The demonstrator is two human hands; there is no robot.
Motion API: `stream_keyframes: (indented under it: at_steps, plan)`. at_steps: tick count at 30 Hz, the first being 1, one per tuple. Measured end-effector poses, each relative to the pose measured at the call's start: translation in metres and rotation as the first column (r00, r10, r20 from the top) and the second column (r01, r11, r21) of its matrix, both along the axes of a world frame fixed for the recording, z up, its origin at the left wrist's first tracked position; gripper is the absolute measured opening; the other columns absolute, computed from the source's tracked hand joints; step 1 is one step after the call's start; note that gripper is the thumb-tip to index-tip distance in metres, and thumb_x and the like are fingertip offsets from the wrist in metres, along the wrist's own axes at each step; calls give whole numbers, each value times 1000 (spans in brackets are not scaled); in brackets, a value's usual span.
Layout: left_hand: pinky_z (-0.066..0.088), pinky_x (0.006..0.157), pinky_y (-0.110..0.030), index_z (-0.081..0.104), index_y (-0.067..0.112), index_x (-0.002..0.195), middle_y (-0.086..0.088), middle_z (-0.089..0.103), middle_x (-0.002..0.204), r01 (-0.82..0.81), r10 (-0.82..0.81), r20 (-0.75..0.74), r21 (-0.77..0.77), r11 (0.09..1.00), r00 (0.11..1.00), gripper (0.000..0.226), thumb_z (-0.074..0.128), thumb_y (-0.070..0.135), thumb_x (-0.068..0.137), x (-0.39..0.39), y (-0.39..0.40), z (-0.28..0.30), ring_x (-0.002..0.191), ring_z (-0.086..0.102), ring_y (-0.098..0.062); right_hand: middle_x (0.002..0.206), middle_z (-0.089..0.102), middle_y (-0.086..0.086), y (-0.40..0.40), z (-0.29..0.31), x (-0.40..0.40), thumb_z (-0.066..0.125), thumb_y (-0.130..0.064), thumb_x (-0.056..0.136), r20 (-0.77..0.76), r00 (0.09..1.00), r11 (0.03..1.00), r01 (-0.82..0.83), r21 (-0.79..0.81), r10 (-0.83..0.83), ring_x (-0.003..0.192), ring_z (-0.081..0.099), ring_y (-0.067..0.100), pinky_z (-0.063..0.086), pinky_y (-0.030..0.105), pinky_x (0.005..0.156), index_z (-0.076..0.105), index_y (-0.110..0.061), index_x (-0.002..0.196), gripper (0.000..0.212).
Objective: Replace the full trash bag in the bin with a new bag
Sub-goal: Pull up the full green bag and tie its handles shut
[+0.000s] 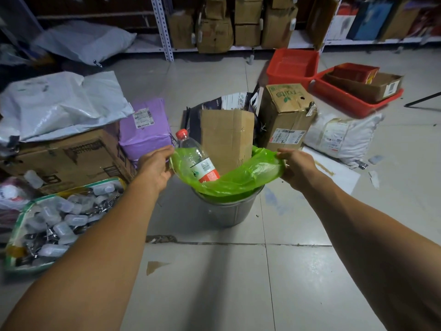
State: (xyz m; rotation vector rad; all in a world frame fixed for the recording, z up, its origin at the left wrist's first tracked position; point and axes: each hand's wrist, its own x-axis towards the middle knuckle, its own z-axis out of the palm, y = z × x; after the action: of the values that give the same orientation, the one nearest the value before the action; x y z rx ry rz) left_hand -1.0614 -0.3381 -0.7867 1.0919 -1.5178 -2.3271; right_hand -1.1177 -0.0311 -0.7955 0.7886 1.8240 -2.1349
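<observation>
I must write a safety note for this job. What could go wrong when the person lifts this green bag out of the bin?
1. The cardboard piece and the plastic bottle stand above the green bag; they may tip out.
2. Cardboard corners might tear the thin bag.
3. The left hand and right hand grip only the rim, so the metal bin may rise too.

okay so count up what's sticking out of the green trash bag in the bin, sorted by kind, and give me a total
Sticking out of the green trash bag, in the metal bin:
Plastic bottle: 1
Brown cardboard piece: 1
Total: 2
The left hand and right hand each grip the bag's rim.
</observation>
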Motion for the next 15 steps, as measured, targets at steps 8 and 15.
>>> stream_keyframes:
  at_steps: [8,15]
  plan:
    - [55,41,-36,62,4,93,-13,70,73,219,-172,367,-90,972,914,13,72,4,84,-26,-5,23,54,67,-23,97,62,16,-8,22,-26,67,-3,83,185,971,955,-192,227,152,66,62,22,50,28,51,56,-2,112,31]
    - [49,52,-29,60,17,80,-7,65,80,113,-54,272,-205,972,961,12,70,14,85,-58,-5,36,61,59,-17,85,62,15,-21,34,-53,60,-2,88,109,986,974,-145,172,127,67,62,25,55,34,61,57,-4,108,20]
